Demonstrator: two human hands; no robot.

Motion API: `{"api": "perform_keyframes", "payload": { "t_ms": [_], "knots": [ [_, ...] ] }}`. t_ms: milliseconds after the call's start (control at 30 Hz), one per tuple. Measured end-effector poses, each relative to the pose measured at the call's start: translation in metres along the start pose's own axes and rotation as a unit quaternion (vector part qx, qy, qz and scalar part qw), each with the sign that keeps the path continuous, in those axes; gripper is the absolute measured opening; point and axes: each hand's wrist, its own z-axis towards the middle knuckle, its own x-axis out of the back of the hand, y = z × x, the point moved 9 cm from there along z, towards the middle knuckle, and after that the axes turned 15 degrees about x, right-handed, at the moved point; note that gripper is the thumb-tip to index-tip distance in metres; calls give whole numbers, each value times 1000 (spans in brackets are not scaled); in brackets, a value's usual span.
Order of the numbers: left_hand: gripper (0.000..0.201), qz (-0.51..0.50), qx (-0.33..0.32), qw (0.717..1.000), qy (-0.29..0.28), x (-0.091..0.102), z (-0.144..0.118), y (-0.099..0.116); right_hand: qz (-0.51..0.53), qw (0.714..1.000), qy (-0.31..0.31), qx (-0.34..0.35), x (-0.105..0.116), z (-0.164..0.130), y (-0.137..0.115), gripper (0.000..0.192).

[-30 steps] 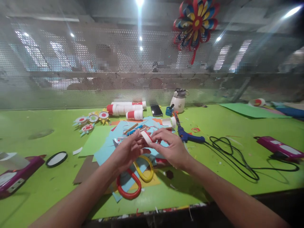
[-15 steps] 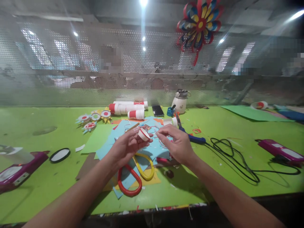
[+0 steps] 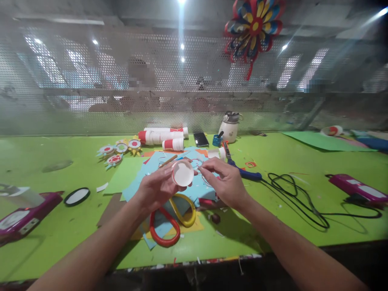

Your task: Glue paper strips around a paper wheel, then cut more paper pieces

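Over the middle of the table, my left hand (image 3: 156, 186) is closed around a cut-off paper cup bottom (image 3: 183, 173), white with a thin red rim. Its round, hollow white side faces me. Just right of it, my right hand (image 3: 224, 178) pinches thumb and forefinger together, close to the cup bottom but apart from it. Whatever sits between those fingertips is too small to make out. Below my hands lie scissors with one red and one yellow handle (image 3: 192, 214); their blades are hidden. Light-blue paper sheets (image 3: 139, 178) with scraps spread underneath.
A blue glue gun (image 3: 251, 176) with a looping black cable lies at right, near a purple power strip (image 3: 357, 188). Stacked paper cups (image 3: 160, 137), a phone (image 3: 201, 140) and a white bottle (image 3: 228, 131) line the back. Decorated paper discs (image 3: 114, 159) lie left.
My left hand has turned the cup bottom, so its hollow round face now points at me instead of its side. My right hand has barely moved and stays pinched.
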Motion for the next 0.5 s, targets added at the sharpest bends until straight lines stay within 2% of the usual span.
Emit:
{"api": "perform_keyframes", "payload": {
  "t_ms": [200,367,500],
  "knots": [
    [35,-23,9,999,35,8,1,-3,6,999,5,-42,0,-6,11,4],
    [36,-17,13,1000,1,4,3,-4,14,999,-11,-50,-4,-6,12,8],
    [34,-25,18,999,-15,2,4,-4,10,997,1,-74,-2,-9,19,11]
  ]
}}
